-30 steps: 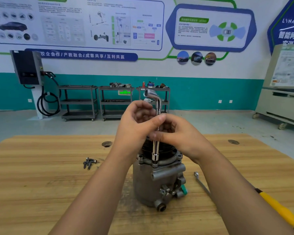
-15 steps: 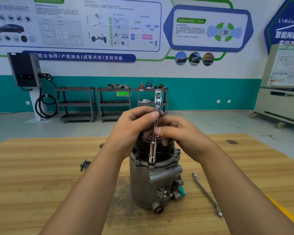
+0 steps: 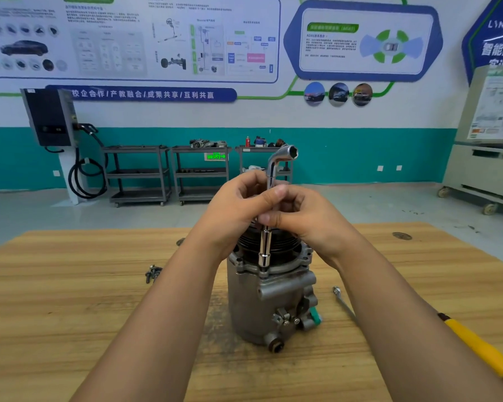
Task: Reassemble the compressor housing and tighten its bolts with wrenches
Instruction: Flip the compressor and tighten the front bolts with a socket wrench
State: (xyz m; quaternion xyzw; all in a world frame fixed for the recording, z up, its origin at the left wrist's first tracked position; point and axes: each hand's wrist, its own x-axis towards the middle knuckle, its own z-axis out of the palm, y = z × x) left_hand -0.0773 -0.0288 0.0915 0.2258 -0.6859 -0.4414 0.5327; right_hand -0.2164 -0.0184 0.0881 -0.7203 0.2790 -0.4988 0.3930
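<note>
A grey metal compressor housing (image 3: 262, 303) stands upright in the middle of the wooden table (image 3: 70, 300), a black ribbed pulley at its top. A chrome L-shaped socket wrench (image 3: 265, 250) stands vertical, its lower socket seated on a bolt at the housing's front flange. Its bent upper end (image 3: 285, 156) points to the right. My left hand (image 3: 238, 210) and my right hand (image 3: 305, 216) both pinch the wrench's shaft just above the pulley, fingertips meeting around it.
Loose bolts (image 3: 153, 272) lie left of the housing. A flat spanner (image 3: 344, 304) lies to its right, partly under my right forearm. A yellow-handled tool (image 3: 476, 346) sits at the right table edge. Metal carts (image 3: 169, 172) stand by the far wall.
The wrench has turned on the bolt: its bent upper end swung from pointing left, through facing me, to pointing right. Both hands stayed on the shaft.
</note>
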